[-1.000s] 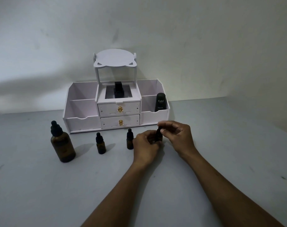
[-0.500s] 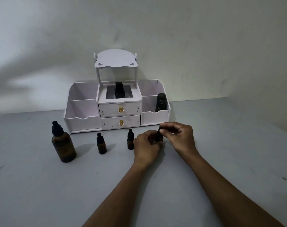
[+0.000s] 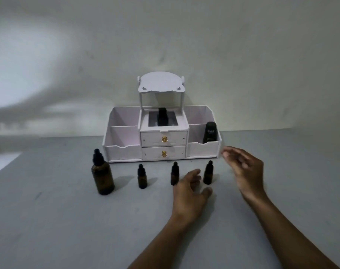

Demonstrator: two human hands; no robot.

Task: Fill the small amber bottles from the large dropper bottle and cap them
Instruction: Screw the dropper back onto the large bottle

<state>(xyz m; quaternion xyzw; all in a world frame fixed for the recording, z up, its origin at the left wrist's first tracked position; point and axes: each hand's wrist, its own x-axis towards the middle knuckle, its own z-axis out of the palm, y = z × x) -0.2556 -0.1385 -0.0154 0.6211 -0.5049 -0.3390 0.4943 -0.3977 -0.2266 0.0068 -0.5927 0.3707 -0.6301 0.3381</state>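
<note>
The large amber dropper bottle (image 3: 102,174) stands capped at the left of the grey table. Three small amber bottles with black dropper caps stand in a row to its right: the left one (image 3: 142,177), the middle one (image 3: 174,174) and the right one (image 3: 208,173). My left hand (image 3: 190,191) rests low on the table just in front of the middle and right bottles, fingers apart, holding nothing. My right hand (image 3: 244,168) hovers to the right of the right bottle, fingers spread and blurred, empty.
A white cosmetic organizer (image 3: 124,150) with two gold-knobbed drawers and a mirror stand sits behind the bottles against the wall. A black tube (image 3: 210,132) stands in its right compartment and a dark item (image 3: 162,116) sits in its top tray.
Both hands have let go of the right small bottle, which now stands capped on the table. My right hand moved away to the right and my left hand dropped back toward me.
</note>
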